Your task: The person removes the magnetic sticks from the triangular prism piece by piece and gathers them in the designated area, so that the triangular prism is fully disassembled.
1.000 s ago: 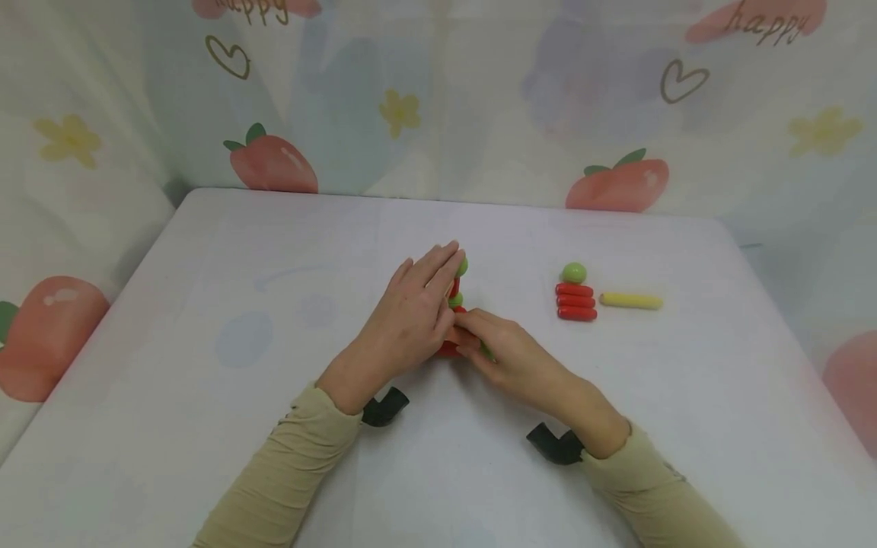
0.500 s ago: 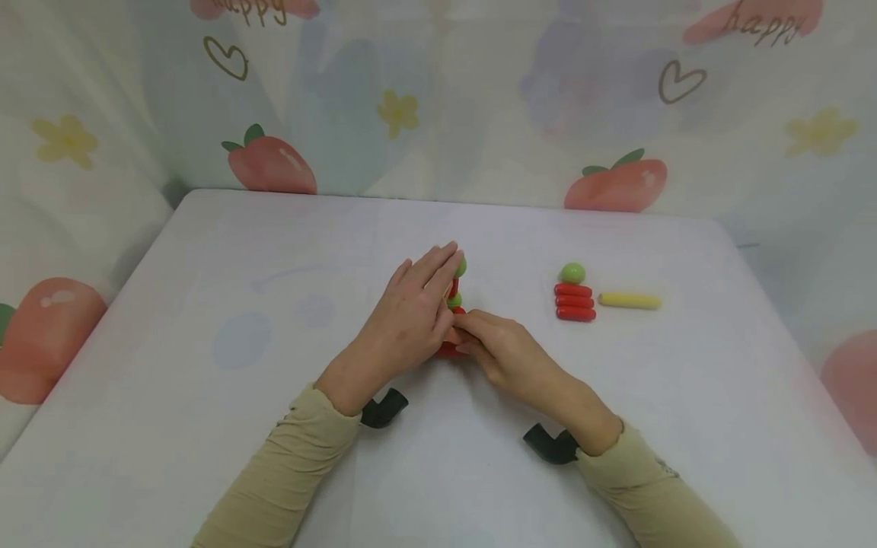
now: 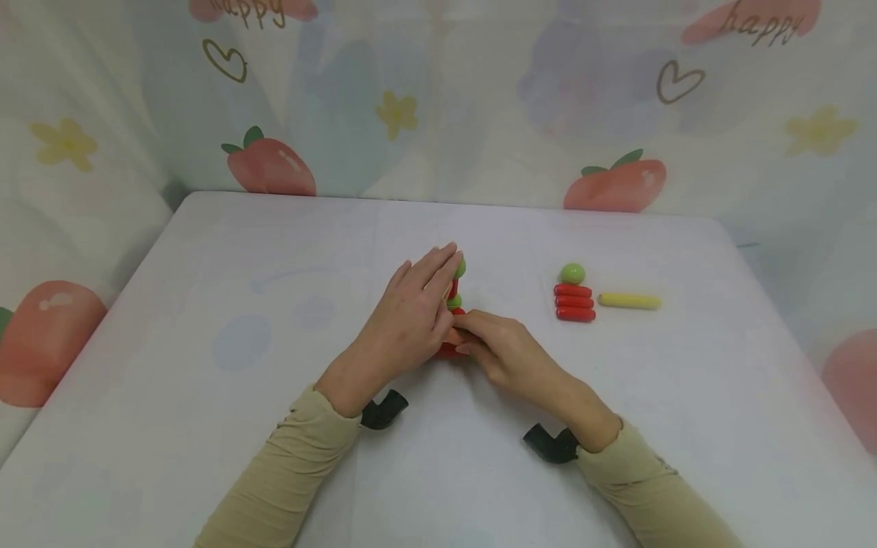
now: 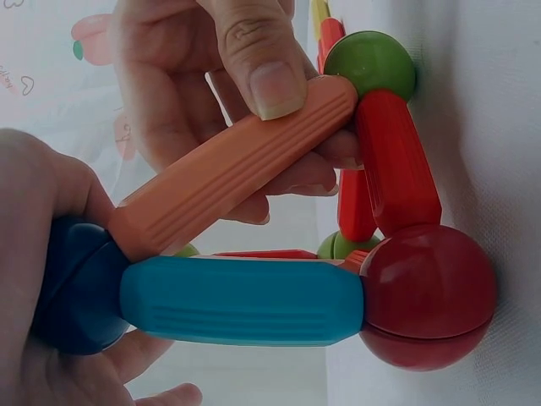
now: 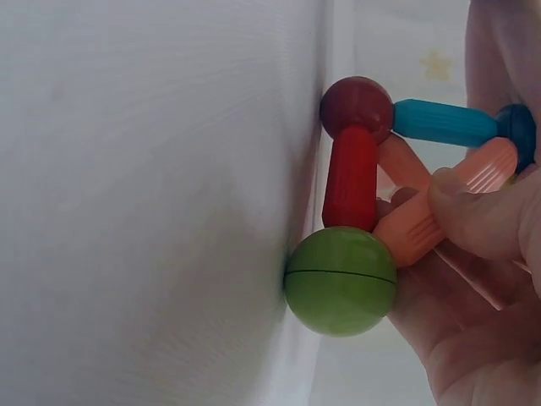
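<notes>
Under both hands on the table stands a frame of coloured rods and balls. My left hand (image 3: 404, 316) lies over its top, holding the dark blue ball (image 4: 78, 286) between thumb and fingers. My right hand (image 3: 514, 350) pinches an orange rod (image 4: 232, 173), which slants between the blue ball and a green ball (image 5: 340, 281). From the blue ball a blue rod (image 4: 243, 300) runs down to a dark red ball (image 4: 428, 296) at the table. A red rod (image 5: 351, 179) joins the dark red and green balls. In the head view my left hand hides most of the frame.
Right of the hands lie a loose green ball (image 3: 572, 273), several red rods (image 3: 574, 302) and a yellow rod (image 3: 629, 301). Black curved pieces (image 3: 385, 409) show beside both wrists. A patterned cloth (image 3: 438, 99) hangs behind the white table (image 3: 205, 426).
My right hand has shifted very slightly left, its fingers drawing in closer on the orange rod. The left hand keeps its place over the frame.
</notes>
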